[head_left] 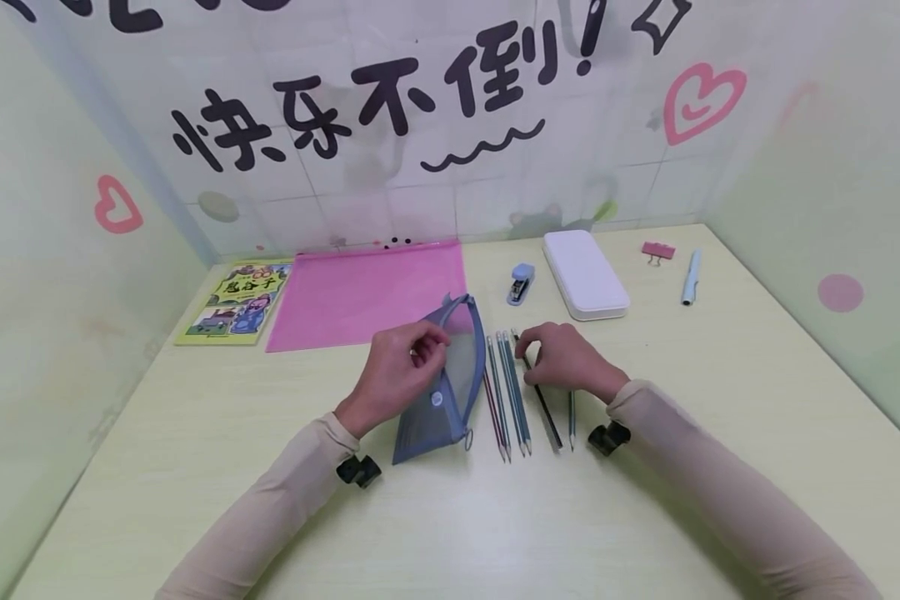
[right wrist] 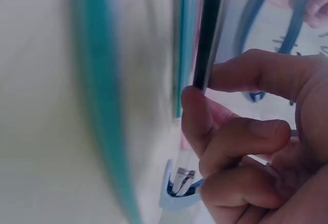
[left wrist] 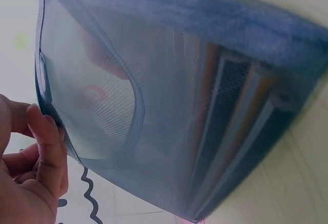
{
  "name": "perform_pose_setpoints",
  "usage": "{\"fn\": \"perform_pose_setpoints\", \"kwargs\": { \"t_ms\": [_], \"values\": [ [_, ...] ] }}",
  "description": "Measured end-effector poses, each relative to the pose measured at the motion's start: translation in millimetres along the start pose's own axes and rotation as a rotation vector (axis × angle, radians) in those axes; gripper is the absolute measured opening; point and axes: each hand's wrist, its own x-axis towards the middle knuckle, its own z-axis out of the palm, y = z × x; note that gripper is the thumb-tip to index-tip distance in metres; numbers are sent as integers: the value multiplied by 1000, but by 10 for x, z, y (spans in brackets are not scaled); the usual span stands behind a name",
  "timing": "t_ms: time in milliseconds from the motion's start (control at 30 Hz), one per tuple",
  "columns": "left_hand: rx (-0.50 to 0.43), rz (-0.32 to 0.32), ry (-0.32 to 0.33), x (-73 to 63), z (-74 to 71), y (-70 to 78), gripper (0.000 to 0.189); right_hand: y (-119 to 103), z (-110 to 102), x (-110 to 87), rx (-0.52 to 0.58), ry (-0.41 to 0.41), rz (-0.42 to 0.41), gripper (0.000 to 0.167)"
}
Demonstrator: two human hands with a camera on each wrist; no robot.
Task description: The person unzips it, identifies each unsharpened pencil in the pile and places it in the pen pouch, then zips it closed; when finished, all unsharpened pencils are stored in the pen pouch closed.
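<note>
My left hand (head_left: 401,367) pinches the upper edge of a blue-grey mesh pencil pouch (head_left: 429,429), whose zipped side gapes toward the pencils. Through the mesh in the left wrist view, several pencils (left wrist: 225,121) show inside, near the bottom. With thumb and forefinger, my right hand (head_left: 566,358) pinches a black pencil (head_left: 546,412) by its upper end. Several pencils (head_left: 512,392), blue-green and dark red, lie side by side between pouch and right hand, points toward me. Another pencil (head_left: 572,421) is partly hidden beneath the right hand; a blurred teal pencil (right wrist: 100,90) looms in the right wrist view.
Behind the pouch lies a pink folder (head_left: 367,292), overlapping a colourful book (head_left: 232,308) at left. A blue stapler (head_left: 521,283) and a white case (head_left: 585,275) stand beyond the pencils. Farther right are a pink binder clip (head_left: 658,250) and a light blue pen (head_left: 692,277).
</note>
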Motion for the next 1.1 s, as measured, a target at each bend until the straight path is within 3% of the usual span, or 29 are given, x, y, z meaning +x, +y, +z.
{"fn": "perform_pose_setpoints", "kwargs": {
  "t_ms": [267, 567, 800, 1100],
  "values": [
    [-7, -8, -4, -3, 8, 9, 13, -191, -60, 42, 275, 79, -30, 33],
    [-1, -4, -18, -6, 37, -7, 13, -474, 57, 178, 559, 251, -7, 34],
    [13, 14, -9, 9, 50, 3, 13, -541, 213, 190, 617, 273, 26, 32],
    [20, 6, 14, 20, 58, 14, 12, -613, 302, 135, 575, 207, 20, 33]
  ]
}}
